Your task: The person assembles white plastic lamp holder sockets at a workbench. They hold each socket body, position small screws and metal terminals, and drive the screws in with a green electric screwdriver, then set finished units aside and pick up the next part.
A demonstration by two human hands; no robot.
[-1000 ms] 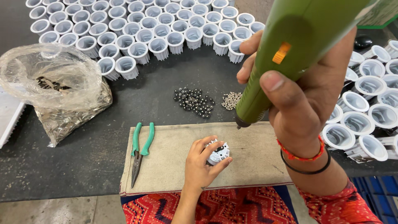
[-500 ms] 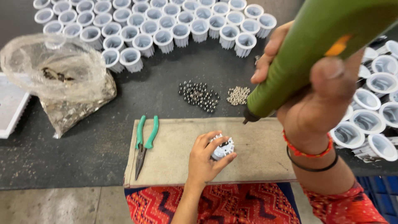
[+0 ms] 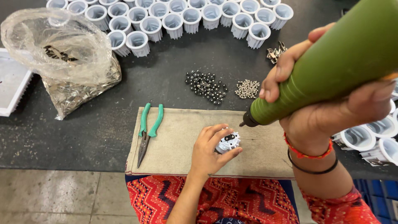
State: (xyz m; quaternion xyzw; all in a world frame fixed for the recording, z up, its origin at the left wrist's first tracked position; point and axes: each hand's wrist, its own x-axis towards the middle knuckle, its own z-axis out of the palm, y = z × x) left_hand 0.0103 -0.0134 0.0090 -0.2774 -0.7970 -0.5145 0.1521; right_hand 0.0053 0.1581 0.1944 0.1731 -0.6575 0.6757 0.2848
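- One left hand (image 3: 207, 151), fingers clenched around one ribbed white plastic housing (image 3: 228, 141) on the beige mat (image 3: 174, 143).
- One right hand (image 3: 327, 112) grasping one smooth green cone-shaped driver (image 3: 331, 70) above that mat.
- One pair of green-handled pliers (image 3: 148, 132) on the mat.

A wide black matte worktable (image 3: 83, 124) fills most of the view, lit evenly from above with soft, faint shadows. Along its near edge lies a beige rectangular cloth mat (image 3: 178, 153). Below the table at the near left, a grey speckled concrete floor (image 3: 58, 199) shows. At the near right corner, part of a blue plastic crate (image 3: 379, 188) is visible beneath the table's edge.
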